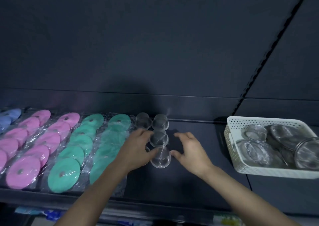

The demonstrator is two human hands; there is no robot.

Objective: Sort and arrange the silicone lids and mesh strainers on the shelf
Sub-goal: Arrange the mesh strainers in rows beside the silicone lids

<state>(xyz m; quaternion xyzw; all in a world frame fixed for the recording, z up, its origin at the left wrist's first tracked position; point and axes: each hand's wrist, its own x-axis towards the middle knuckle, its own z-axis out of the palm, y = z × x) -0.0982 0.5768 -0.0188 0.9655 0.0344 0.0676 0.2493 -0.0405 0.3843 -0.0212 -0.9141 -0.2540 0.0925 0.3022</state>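
Dark shelf bears bagged silicone lids, mesh strainers, white basket.

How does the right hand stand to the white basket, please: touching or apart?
Apart. The head view shows bare dark shelf between the right hand and the white basket.

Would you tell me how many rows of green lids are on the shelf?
2: one green row right of the pink lids, the other green row beside the left hand.
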